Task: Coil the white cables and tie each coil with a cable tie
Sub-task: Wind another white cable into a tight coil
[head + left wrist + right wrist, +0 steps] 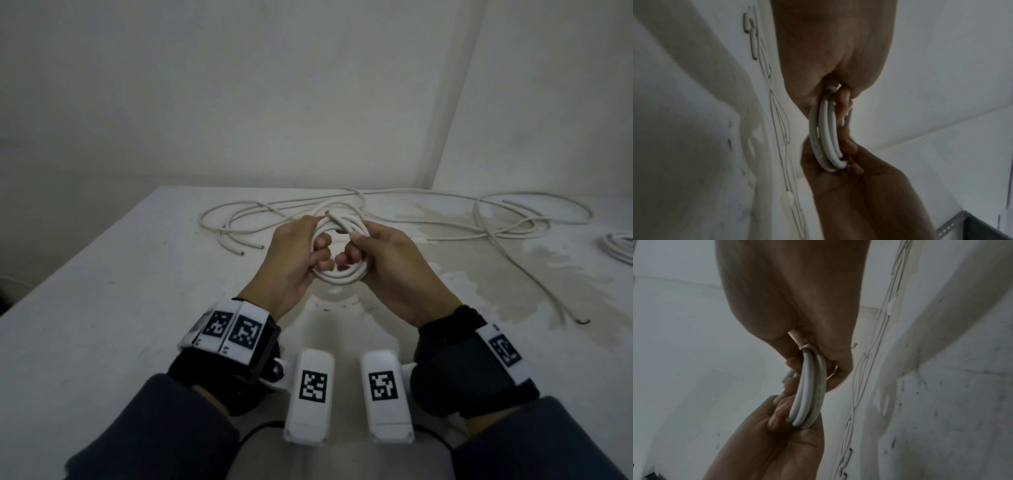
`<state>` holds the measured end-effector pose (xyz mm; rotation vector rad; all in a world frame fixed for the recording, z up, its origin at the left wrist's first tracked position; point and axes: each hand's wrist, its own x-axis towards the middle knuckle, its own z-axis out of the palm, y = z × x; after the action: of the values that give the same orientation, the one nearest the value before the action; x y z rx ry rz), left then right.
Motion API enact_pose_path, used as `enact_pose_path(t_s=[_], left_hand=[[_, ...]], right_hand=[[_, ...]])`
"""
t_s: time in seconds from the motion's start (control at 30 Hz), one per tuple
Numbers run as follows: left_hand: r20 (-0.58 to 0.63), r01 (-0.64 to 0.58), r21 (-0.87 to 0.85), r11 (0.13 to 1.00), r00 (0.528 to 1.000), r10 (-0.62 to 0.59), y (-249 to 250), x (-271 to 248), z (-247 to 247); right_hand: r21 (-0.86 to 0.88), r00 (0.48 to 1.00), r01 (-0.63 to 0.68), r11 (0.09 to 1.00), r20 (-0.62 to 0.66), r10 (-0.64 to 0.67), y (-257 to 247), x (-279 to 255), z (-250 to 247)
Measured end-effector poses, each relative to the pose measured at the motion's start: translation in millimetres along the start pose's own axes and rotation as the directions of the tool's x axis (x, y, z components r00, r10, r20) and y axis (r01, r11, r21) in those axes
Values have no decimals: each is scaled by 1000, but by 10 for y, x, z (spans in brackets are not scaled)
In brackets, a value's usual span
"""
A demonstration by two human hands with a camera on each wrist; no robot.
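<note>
Both hands pinch coil [337, 270]: left grip [298, 253] one side, right grip [383, 260] opposite. Keep loops flat, tuck end, then tie.

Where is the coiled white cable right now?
In the head view, the coil is held centrally above the table, between the left hand and right hand.

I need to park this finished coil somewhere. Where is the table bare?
Bare: the white table's near-left part, left of the left hand, below the loose white cables. Crowded: the far edge and right side, where cables sprawl toward another white coil.
</note>
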<state>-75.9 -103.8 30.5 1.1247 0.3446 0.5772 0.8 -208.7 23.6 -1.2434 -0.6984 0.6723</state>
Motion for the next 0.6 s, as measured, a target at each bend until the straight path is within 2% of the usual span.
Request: enact_pose_path(t_s=[0.1, 0.17, 0.23, 0.33, 0.4, 0.6], left_hand=[[63, 10, 74, 997, 998, -15, -19, 10, -26], [54, 15, 190, 982, 998, -26, -19, 14, -82], [22, 11, 244, 970, 1000, -17, -22, 6, -121], [-6, 56, 46, 997, 998, -56, -54, 13, -107], [7, 81, -51, 995, 997, -80, -85, 6, -53], [132, 109, 36, 993, 985, -112, -126, -44, 77]], right_hand=[[215, 998, -60, 975, -10, 63, -12, 5, -4], [260, 997, -71, 963, -19, 78, -9, 11, 5], [246, 997, -19, 969, -65, 36, -16, 23, 7], [225, 985, 75, 972, -167, -37, -43, 32, -28], [284, 968, 111, 952, -247, -40, -48, 39, -72], [458, 906, 258, 851, -421, -48, -108, 47, -166]])
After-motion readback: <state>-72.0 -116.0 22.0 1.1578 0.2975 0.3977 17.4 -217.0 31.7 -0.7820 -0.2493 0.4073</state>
